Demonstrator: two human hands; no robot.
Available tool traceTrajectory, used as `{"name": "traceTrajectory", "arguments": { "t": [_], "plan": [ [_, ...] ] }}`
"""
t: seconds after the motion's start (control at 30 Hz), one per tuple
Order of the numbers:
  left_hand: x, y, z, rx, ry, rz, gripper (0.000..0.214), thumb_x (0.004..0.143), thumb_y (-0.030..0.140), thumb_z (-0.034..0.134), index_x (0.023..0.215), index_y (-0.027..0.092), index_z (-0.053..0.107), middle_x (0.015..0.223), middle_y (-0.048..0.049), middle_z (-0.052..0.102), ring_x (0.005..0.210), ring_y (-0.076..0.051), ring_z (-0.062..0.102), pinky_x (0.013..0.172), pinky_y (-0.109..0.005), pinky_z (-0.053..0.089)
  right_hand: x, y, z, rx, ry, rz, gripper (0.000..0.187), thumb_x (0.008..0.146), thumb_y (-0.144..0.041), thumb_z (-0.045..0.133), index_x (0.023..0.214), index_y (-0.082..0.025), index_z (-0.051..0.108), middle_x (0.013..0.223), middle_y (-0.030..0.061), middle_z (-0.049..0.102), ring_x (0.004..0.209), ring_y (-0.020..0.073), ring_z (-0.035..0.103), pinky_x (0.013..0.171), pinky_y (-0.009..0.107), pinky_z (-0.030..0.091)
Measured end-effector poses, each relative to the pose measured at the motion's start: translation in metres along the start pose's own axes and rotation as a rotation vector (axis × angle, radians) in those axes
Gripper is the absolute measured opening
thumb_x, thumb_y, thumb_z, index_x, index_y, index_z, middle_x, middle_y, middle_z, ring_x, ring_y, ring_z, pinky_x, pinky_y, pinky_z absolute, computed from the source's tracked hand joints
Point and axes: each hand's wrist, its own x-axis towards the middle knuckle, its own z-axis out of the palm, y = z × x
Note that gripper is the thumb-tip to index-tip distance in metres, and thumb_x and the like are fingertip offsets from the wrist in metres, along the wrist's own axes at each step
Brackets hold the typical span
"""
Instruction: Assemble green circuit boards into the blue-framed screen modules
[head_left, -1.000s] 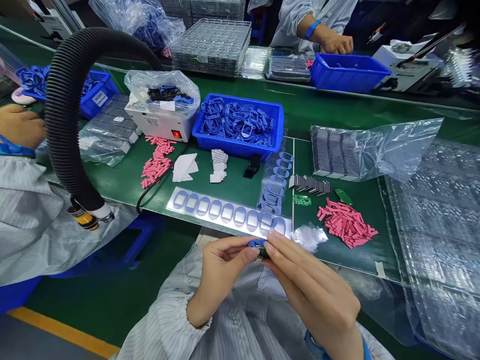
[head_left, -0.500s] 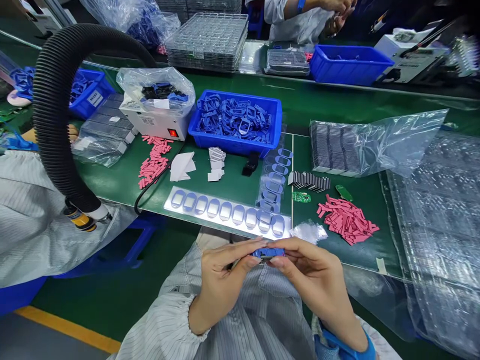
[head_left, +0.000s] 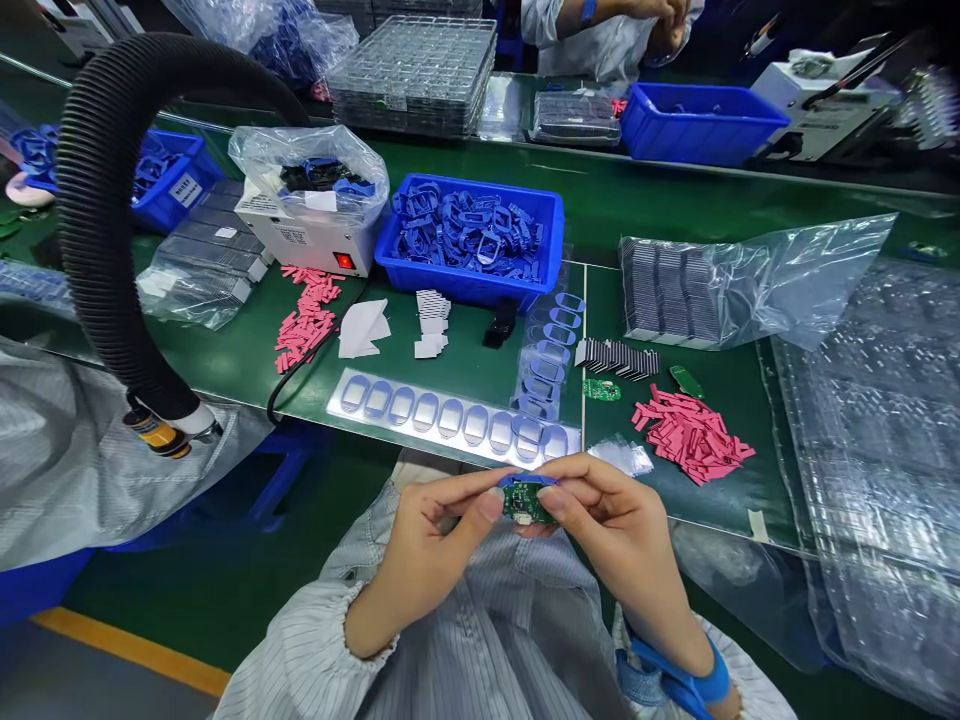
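Note:
My left hand and my right hand pinch a small green circuit board between fingers and thumbs, above my lap. A blue rubber frame sits along the board's far edge, and my fingertips hide its sides. Just beyond my hands lies a clear sheet of blue oval frames. To the right are crumpled clear film, a pile of pink pads and a loose green circuit board. A blue strap circles my right wrist.
A blue crate of blue frames and a white machine with a red switch stand on the green bench. A black corrugated hose arches at left. Clear trays and a co-worker's hands are beyond.
The board has turned from edge-on to face up, showing its green side. Both my hands have rolled with it. The co-worker's hand at left has gone from view.

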Motion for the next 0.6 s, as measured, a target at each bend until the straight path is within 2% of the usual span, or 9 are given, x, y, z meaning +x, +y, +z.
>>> {"name": "traceTrajectory", "arguments": {
  "t": [0.33, 0.47, 0.6],
  "plan": [
    [-0.001, 0.001, 0.003, -0.02, 0.022, 0.0, 0.023, 0.08, 0.023, 0.064, 0.101, 0.02, 0.073, 0.092, -0.0065, 0.077, 0.083, -0.023, 0.073, 0.074, -0.029, 0.06, -0.004, 0.001, -0.003, -0.064, 0.003, -0.043, 0.011, 0.079, -0.028, 0.065, 0.089, -0.022, 0.064, 0.074, 0.0003, 0.074, 0.061, 0.0156, 0.071, 0.054, 0.019, 0.06],
    [-0.001, 0.0, 0.002, 0.002, 0.034, 0.021, 0.022, 0.082, 0.024, 0.062, 0.101, 0.021, 0.073, 0.092, -0.006, 0.077, 0.081, -0.022, 0.073, 0.072, -0.027, 0.06, -0.009, 0.0, -0.011, -0.207, -0.06, -0.065, 0.021, 0.081, -0.029, 0.064, 0.101, -0.022, 0.066, 0.072, 0.0012, 0.073, 0.063, 0.0173, 0.071, 0.062, 0.025, 0.062],
    [-0.002, -0.004, 0.003, 0.11, 0.042, 0.091, 0.022, 0.082, 0.023, 0.061, 0.1, 0.021, 0.074, 0.087, -0.0052, 0.078, 0.075, -0.02, 0.073, 0.068, -0.026, 0.06, -0.012, 0.002, -0.014, -0.33, -0.002, -0.125, 0.023, 0.078, -0.025, 0.067, 0.101, -0.022, 0.07, 0.082, 0.0037, 0.075, 0.066, 0.0194, 0.072, 0.06, 0.026, 0.062]
  ]
}}
